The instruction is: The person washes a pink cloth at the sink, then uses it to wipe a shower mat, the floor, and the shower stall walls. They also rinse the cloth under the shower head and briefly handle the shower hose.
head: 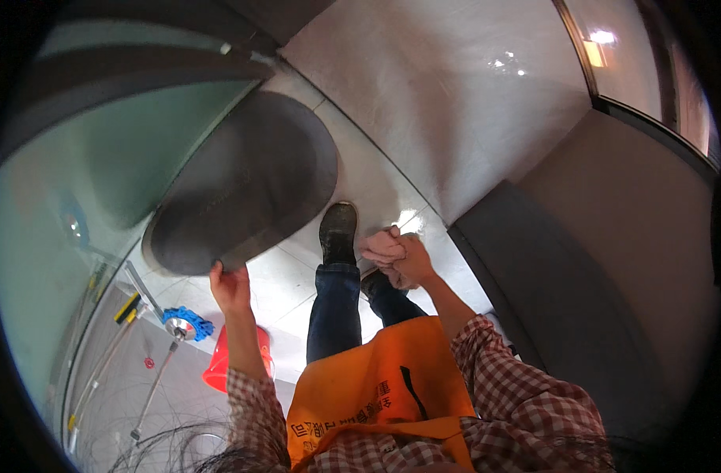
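Note:
My left hand [232,290] grips the near edge of a dark grey oval floor mat [254,171], thumb on top and the other fingers curled under the rim. Faint lettering marks the mat's surface. It reaches along the foot of a glass panel; how much of it rests on the floor I cannot tell. In my right hand [416,260] a crumpled pink cloth [384,246] is bunched, held above my feet and away from the mat.
Behind my left arm are a red bucket [220,360], a blue mop head [187,324] and a yellow-headed floor brush [127,308]. A greenish glass panel [118,154] borders the left. Shiny pale tiles [283,278] lie underfoot, with a dark grey panel [549,266] on the right.

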The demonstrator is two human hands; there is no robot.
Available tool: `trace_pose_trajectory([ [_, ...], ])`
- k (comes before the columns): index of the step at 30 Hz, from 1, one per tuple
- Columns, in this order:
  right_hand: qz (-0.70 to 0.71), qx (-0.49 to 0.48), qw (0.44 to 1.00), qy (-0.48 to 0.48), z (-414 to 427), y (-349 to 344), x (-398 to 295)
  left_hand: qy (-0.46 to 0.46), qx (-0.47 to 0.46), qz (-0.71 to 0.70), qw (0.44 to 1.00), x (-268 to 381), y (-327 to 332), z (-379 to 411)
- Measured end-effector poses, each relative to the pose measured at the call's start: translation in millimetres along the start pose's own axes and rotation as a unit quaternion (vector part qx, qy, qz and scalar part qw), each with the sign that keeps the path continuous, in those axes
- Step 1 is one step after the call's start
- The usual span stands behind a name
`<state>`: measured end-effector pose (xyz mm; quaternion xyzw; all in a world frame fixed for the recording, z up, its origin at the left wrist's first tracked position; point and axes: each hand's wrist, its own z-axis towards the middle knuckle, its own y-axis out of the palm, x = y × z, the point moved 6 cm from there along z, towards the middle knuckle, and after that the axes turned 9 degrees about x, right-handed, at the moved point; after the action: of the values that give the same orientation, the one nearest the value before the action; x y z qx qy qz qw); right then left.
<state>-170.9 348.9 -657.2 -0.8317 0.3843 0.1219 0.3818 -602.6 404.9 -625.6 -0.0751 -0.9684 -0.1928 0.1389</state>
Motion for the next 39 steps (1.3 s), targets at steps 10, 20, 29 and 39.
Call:
trace_pose_trajectory([
  [10, 0.196, -0.060, 0.975, 0.081, -6.7, -2.3, -79.6, 0.020, -0.114, 0.296, 0.948, -125.8, 202.8, -162.1],
  [20, 0.369, 0.055, 0.924, 0.089, 35.5, 7.8, -59.5, -0.169, -0.309, 0.352, 0.867, -291.4, 343.0, -180.8],
  [29, 0.247, 0.100, 0.958, 0.106, 33.9, -40.7, -62.2, -0.050, -0.269, 0.458, 0.845, -343.4, 360.8, -49.0],
  [39, 0.344, 0.134, 0.918, 0.148, 23.6, -14.5, -44.2, 0.034, -0.075, 0.714, 0.695, -282.2, 202.5, -24.8],
])
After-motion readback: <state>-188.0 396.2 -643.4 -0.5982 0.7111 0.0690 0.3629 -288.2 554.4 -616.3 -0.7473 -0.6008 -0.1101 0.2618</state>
